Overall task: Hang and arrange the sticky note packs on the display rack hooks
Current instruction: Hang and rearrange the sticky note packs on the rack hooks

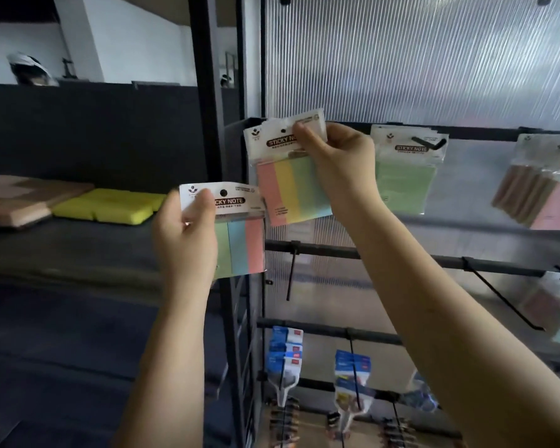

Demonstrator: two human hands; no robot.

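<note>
Currently: right hand (335, 156) pinches striped pack (290, 179) at top rail (485, 134); left hand (186, 234) grips spare pack (236, 227). Risk: hole misses hook, pack drops.

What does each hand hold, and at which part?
Left hand: striped pack, at its header card. Right hand: another striped pack, pinched at its header's top.

Left pack (236, 227) hangs lower-left of right pack (288, 169); hooked pack (404, 176) rightward.
</note>
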